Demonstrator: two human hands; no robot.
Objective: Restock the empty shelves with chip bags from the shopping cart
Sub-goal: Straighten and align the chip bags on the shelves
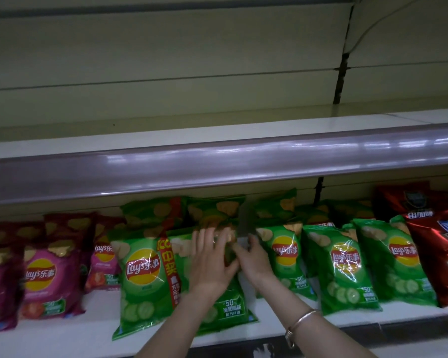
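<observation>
**Green bag in the lower row, both hands on it**

Both hands meet on a green chip bag point(229, 304) standing on the lower shelf point(93, 324), between the green bag with the red banner point(140, 270) and another green bag point(286, 257) on its right; the left hand point(212, 259) lies flat on its front, fingers straight and spread; the right hand point(255, 259) is at the bag's upper right edge, but blur hides whether it pinches the foil or only touches it, so I cannot tell; the cart is out of view.

The risks, as I judge them: the bag looks puffy and slick, so a hard press could slide it forward over the shelf lip, or tip the bannered neighbour; the row behind looks crowded, so shoving it back could crumple those bags; the grey price rail point(217, 161) hangs close above, and a raised top edge could snag there.
</observation>
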